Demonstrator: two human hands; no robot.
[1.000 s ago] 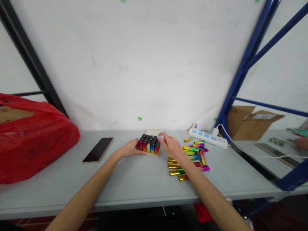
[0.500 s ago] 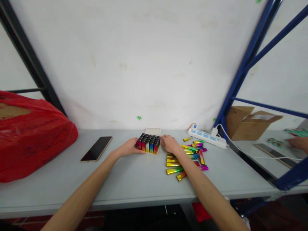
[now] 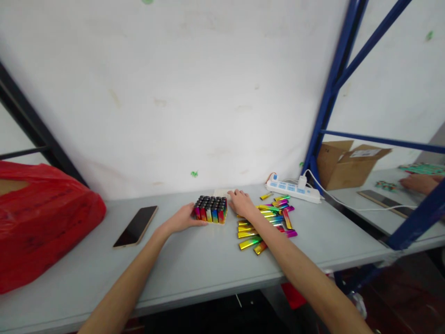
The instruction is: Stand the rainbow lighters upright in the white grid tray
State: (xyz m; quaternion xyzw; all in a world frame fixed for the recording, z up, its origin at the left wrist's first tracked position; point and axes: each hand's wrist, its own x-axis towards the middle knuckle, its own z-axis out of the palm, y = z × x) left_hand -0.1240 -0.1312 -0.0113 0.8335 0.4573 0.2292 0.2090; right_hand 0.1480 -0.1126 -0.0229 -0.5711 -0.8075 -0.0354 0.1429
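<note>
A tight block of lighters point(image 3: 210, 214) with black tops and shiny rainbow bodies stands upright on the table. My left hand point(image 3: 185, 218) grips its left side, the thumb lying along the front. At the block's far right corner is my right hand point(image 3: 239, 202), fingers bent and somewhat apart, close to a whitish tray point(image 3: 219, 192) behind the block. The fingertips are partly hidden, and I cannot tell whether they touch the tray. Beside my right forearm lies a loose pile of shiny flat pieces point(image 3: 249, 243) in gold, green, red and purple; the forearm covers part of it.
A phone point(image 3: 136, 227) lies left of my left hand, and a red plastic bag point(image 3: 48, 227) fills the far left. Behind the pile sits a white power strip point(image 3: 294, 191) with cables. Beyond the blue frame point(image 3: 328, 102) are a cardboard box point(image 3: 342, 167) and another person's hand point(image 3: 420, 183).
The camera view has turned a little to the right. My right hand has shifted from the block's right side towards its far corner and the tray. My left hand stays on the block.
</note>
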